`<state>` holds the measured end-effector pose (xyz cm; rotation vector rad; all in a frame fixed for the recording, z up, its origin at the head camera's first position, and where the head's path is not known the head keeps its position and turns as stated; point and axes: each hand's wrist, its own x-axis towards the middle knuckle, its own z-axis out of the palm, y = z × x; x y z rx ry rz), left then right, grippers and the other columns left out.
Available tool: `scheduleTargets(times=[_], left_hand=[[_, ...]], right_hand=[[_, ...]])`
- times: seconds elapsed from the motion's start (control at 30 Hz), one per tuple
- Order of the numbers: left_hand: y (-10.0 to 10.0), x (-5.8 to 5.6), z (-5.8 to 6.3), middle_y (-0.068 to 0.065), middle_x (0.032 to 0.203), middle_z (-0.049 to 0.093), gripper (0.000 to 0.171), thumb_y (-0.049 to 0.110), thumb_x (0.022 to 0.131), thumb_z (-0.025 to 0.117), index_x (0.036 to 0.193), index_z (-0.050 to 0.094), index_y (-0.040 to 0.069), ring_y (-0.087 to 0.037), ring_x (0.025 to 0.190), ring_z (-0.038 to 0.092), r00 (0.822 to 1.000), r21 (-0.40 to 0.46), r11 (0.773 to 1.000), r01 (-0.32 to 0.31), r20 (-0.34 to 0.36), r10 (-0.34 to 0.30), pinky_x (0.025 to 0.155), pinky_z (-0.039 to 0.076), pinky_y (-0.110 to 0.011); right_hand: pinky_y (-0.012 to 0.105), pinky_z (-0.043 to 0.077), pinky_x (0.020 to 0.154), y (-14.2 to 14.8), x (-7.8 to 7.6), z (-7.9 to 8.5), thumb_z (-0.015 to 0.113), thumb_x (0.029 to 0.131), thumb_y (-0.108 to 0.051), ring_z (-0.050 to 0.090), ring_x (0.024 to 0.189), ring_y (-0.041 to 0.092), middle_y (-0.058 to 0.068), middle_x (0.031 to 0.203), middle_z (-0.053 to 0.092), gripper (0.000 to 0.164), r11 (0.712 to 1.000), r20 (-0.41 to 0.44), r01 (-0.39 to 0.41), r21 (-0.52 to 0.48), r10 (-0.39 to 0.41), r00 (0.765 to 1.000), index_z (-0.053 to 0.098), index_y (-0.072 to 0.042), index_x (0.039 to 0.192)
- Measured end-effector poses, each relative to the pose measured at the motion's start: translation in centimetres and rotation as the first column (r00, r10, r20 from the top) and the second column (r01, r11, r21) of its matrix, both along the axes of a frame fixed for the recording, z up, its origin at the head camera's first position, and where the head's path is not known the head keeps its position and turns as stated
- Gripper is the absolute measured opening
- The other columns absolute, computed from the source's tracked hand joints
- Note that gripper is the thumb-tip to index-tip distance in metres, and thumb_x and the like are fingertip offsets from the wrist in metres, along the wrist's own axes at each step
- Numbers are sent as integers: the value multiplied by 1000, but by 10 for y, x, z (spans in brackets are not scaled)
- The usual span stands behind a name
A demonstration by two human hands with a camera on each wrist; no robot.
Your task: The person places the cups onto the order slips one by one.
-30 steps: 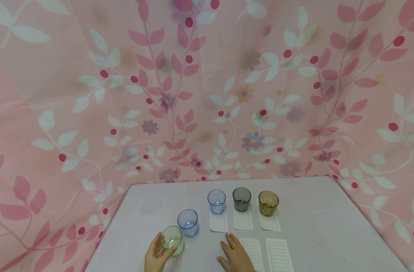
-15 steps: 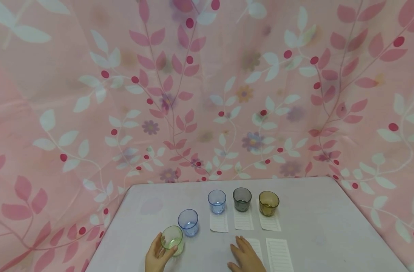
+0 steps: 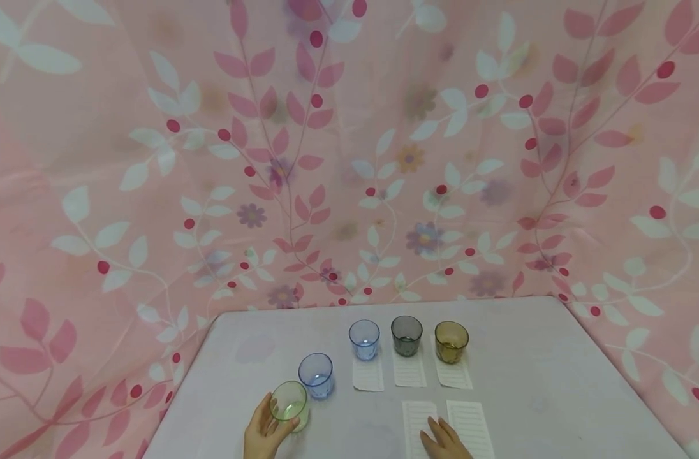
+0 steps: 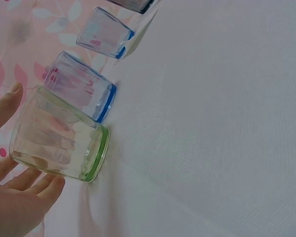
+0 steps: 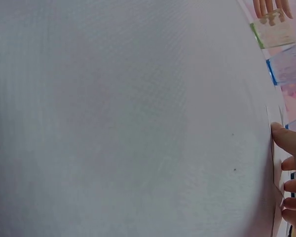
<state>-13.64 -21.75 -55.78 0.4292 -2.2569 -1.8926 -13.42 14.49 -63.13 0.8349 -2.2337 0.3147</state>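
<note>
My left hand [image 3: 263, 428] holds a pale green glass [image 3: 290, 408] at the table's front left, thumb on its near side and fingers along its left. The left wrist view shows this green glass [image 4: 59, 136] upright on the cloth, beside a blue glass [image 4: 81, 86]. In the head view that blue glass [image 3: 316, 375] stands just behind it. My right hand [image 3: 446, 441] rests over two printed paper slips, the left slip [image 3: 419, 414] and the right slip [image 3: 470, 424]. Its fingers [image 5: 288, 140] are spread lightly along the paper's edge in the right wrist view.
Along the back stand a light blue glass [image 3: 364, 340], a grey glass [image 3: 407, 336] and an amber glass [image 3: 451, 342]. Each has a paper slip [image 3: 368, 376] under or in front of it. A white cloth [image 3: 556, 382] covers the table; a pink patterned curtain [image 3: 349, 140] hangs behind.
My right hand has slid right and toward the front edge, from beside the left front slip onto the two front slips, uncovering the left one. The left hand and green glass stay put.
</note>
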Motion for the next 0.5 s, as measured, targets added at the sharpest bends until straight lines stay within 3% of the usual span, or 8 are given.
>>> scheduleTargets(times=[0.1, 0.13, 0.23, 0.37, 0.4, 0.47, 0.5], left_hand=[[0, 0, 1, -38, 138, 33, 90, 12, 74, 80, 142, 26, -10, -50, 128, 34, 1000, 4, 1000, 0, -1, 0, 103, 32, -49], [0, 0, 1, -38, 138, 33, 90, 12, 74, 80, 142, 26, -10, -50, 128, 35, 1000, 1, 1000, 0, 0, 0, 103, 32, -49], [1, 0, 1, -38, 138, 34, 89, 11, 73, 80, 142, 27, -10, -50, 127, 35, 1000, -2, 1000, -1, -4, 1, 103, 33, -49], [1, 0, 1, -38, 138, 35, 89, 11, 73, 80, 141, 27, -10, -50, 127, 36, 1000, -9, 1000, -3, -6, 3, 102, 33, -49], [1, 0, 1, -38, 138, 35, 89, 11, 73, 80, 141, 27, -10, -50, 127, 36, 1000, -11, 1000, -4, -6, 4, 102, 33, -49], [1, 0, 2, -38, 138, 35, 89, 12, 73, 81, 141, 27, -10, -50, 127, 36, 1000, -11, 1000, -4, -6, 4, 102, 33, -49], [1, 0, 2, -38, 138, 34, 90, 12, 73, 81, 141, 27, -10, -50, 127, 35, 1000, -8, 1000, -5, -5, 5, 103, 33, -49]], right_hand=[[13, 9, 112, -1, -2, -8, 25, 97, -57, 58, 80, 33, 18, 91, 67, 71, 1000, -91, -11, -7, 11, 996, 72, -7, 81], [13, 5, 113, -1, -2, -10, 25, 98, -57, 59, 80, 33, 18, 90, 68, 70, 1000, -111, -10, -19, 8, 994, 72, -7, 80], [12, 21, 109, -2, 1, -16, 31, 96, -59, 61, 80, 32, 16, 90, 69, 67, 998, -99, 15, -53, -20, 995, 73, -8, 81], [17, 50, 79, -3, 7, -19, 45, 89, -63, 62, 85, 31, 15, 95, 69, 61, 994, -21, 68, -81, -70, 997, 74, -9, 84], [23, 54, 72, -4, 8, -18, 47, 87, -64, 62, 86, 31, 15, 96, 69, 61, 993, -6, 78, -90, -79, 997, 74, -9, 85], [25, 55, 73, -5, 9, -16, 55, 84, -62, 61, 89, 31, 17, 98, 68, 58, 988, 26, 73, -133, -70, 997, 73, -7, 87], [22, 54, 77, -6, 9, -16, 55, 85, -60, 61, 97, 24, 17, 98, 68, 58, 984, 29, 53, -169, -49, 998, 73, -5, 87]])
